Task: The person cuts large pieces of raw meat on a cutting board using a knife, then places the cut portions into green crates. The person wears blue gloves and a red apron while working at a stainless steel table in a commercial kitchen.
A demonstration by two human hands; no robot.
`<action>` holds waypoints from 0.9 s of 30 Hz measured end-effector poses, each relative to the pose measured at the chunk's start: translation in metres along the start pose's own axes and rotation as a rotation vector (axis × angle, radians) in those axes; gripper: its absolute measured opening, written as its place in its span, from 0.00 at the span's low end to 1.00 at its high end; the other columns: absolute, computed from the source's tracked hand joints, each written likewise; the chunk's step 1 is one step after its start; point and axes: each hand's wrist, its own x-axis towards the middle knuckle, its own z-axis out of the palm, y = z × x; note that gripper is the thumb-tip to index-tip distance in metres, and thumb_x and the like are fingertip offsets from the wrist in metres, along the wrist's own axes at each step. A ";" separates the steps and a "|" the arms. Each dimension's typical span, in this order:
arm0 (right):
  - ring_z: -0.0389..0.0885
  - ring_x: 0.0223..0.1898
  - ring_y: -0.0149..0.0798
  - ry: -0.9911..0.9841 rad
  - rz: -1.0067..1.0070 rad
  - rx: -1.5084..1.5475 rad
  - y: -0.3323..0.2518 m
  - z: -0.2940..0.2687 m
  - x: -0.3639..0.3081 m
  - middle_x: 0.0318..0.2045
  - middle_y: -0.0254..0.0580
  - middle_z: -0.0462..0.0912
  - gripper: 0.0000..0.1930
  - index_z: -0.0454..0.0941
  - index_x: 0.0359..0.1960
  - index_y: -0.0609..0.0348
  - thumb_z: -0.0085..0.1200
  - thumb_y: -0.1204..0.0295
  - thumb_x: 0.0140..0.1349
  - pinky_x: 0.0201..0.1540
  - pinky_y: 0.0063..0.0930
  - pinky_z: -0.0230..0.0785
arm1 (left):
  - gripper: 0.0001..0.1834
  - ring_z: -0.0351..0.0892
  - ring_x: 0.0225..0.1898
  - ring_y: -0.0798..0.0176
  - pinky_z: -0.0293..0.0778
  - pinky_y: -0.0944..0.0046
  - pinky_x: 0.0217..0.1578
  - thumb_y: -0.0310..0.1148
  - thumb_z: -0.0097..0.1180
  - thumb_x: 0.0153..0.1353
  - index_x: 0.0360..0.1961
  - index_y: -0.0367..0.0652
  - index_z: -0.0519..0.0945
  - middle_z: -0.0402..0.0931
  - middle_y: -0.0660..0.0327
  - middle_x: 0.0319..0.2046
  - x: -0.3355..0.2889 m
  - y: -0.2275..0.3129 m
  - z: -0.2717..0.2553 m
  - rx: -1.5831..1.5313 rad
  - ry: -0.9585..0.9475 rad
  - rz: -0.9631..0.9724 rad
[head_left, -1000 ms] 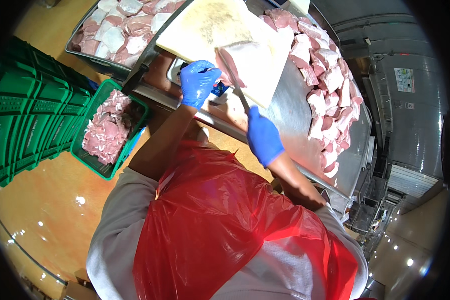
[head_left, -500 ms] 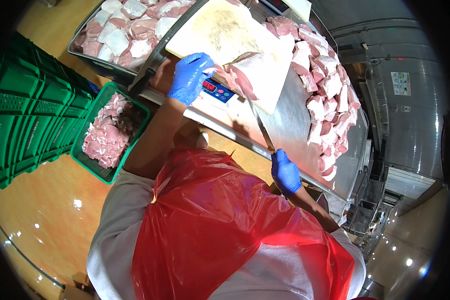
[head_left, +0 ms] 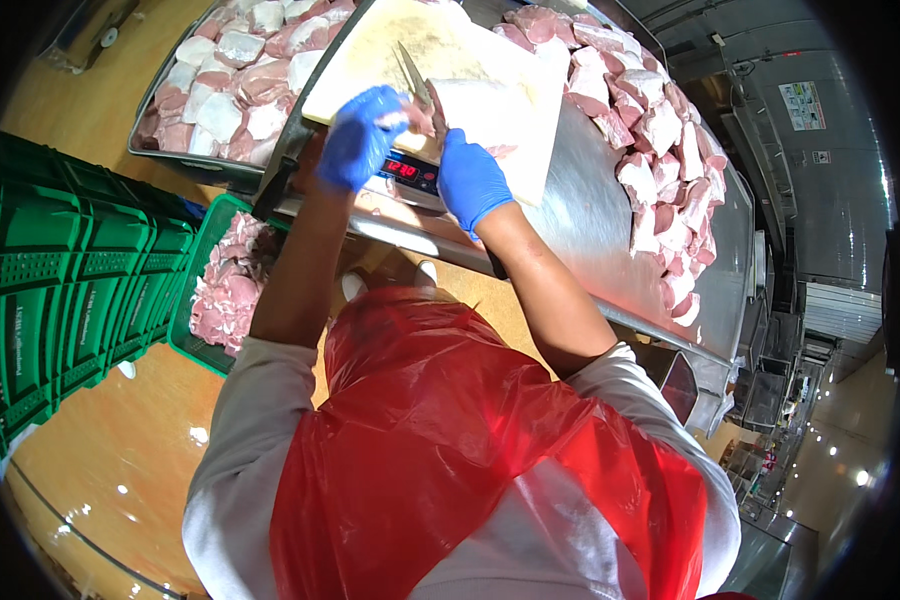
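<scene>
Our right hand [head_left: 470,180] has come back up from the worktop [head_left: 610,230] edge, so both hands now meet over the slab of meat [head_left: 480,105] on the cutting board [head_left: 420,50]. It grips the knife [head_left: 415,75]; our left hand [head_left: 360,135] pins the meat. Both gloves hide the cut itself.

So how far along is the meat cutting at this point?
Done: a green crate by the floor holds cut pieces, and a tray on the left holds more. In hand: the left hand steadies a piece of meat on the cutting board while the right hand works a knife. Left: a long heap of meat chunks on the steel table.
</scene>
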 end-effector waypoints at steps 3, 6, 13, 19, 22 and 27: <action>0.85 0.35 0.63 -0.040 -0.039 0.083 0.002 -0.020 -0.039 0.31 0.67 0.83 0.12 0.66 0.47 0.72 0.49 0.79 0.63 0.38 0.50 0.78 | 0.06 0.81 0.36 0.63 0.77 0.68 0.36 0.18 0.58 0.61 0.39 0.36 0.80 0.79 0.57 0.33 0.012 -0.017 -0.023 0.564 0.224 0.433; 0.84 0.35 0.65 -0.199 0.003 0.010 0.031 -0.027 -0.096 0.32 0.68 0.82 0.13 0.66 0.50 0.70 0.46 0.79 0.65 0.38 0.53 0.77 | 0.10 0.81 0.37 0.60 0.77 0.66 0.40 0.18 0.60 0.56 0.40 0.36 0.80 0.80 0.56 0.36 0.024 0.019 -0.050 0.975 0.255 0.731; 0.83 0.26 0.60 0.108 -0.058 0.219 0.069 -0.066 -0.173 0.25 0.59 0.81 0.06 0.68 0.45 0.64 0.50 0.78 0.70 0.26 0.44 0.72 | 0.13 0.78 0.44 0.65 0.75 0.68 0.44 0.26 0.56 0.60 0.47 0.37 0.79 0.79 0.62 0.40 -0.089 0.121 -0.163 -0.146 0.517 -0.129; 0.76 0.19 0.30 0.298 0.385 0.861 0.108 -0.029 -0.157 0.22 0.38 0.76 0.10 0.72 0.51 0.61 0.46 0.68 0.77 0.22 0.27 0.70 | 0.19 0.82 0.39 0.57 0.76 0.61 0.42 0.36 0.57 0.63 0.49 0.33 0.79 0.82 0.52 0.44 -0.267 0.038 -0.304 -0.045 0.709 -0.508; 0.78 0.22 0.30 0.331 0.387 1.112 0.132 -0.015 -0.129 0.26 0.38 0.78 0.11 0.71 0.52 0.61 0.47 0.67 0.76 0.24 0.26 0.73 | 0.35 0.76 0.56 0.33 0.70 0.45 0.60 0.47 0.63 0.58 0.61 0.33 0.73 0.77 0.37 0.55 -0.301 -0.036 -0.325 1.599 0.631 -0.876; 0.83 0.36 0.36 0.305 0.292 1.261 0.168 -0.023 -0.079 0.39 0.41 0.83 0.13 0.73 0.54 0.62 0.47 0.68 0.76 0.40 0.34 0.81 | 0.17 0.84 0.45 0.64 0.77 0.66 0.48 0.25 0.58 0.63 0.53 0.39 0.81 0.83 0.60 0.49 -0.102 0.037 -0.135 0.635 0.442 -0.014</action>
